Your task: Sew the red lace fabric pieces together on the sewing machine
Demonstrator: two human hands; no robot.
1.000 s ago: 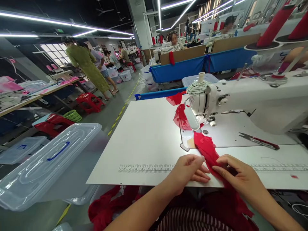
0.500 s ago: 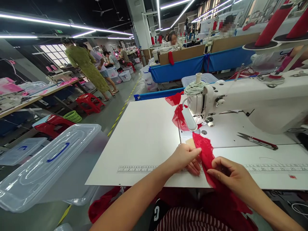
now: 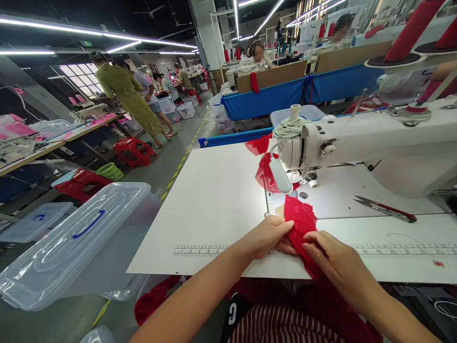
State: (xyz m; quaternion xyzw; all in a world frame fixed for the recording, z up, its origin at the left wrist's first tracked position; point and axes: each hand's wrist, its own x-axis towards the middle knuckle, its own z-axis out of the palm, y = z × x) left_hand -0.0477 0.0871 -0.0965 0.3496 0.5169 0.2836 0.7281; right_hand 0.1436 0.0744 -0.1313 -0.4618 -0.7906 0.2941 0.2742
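A strip of red lace fabric [image 3: 300,216] runs from beneath the head of the white sewing machine [image 3: 291,152] towards me and hangs over the table's front edge. My left hand [image 3: 273,234] pinches its left edge between thumb and fingers. On its right side, my right hand [image 3: 330,252] is closed on the fabric with thumb and forefinger. More sheer red fabric [image 3: 266,174] lies behind and left of the needle area. The needle tip itself is too small to make out.
Thread snips [image 3: 387,208] lie on the table [image 3: 200,205] to the right. A lidded clear plastic bin [image 3: 82,238] stands at the left. Red thread cones [image 3: 410,33] rise behind the machine. Several people are farther back, some standing in the aisle.
My right hand has moved slightly left and closer to the left hand. The fabric between them now lies wider and flatter, showing more of its lace surface.
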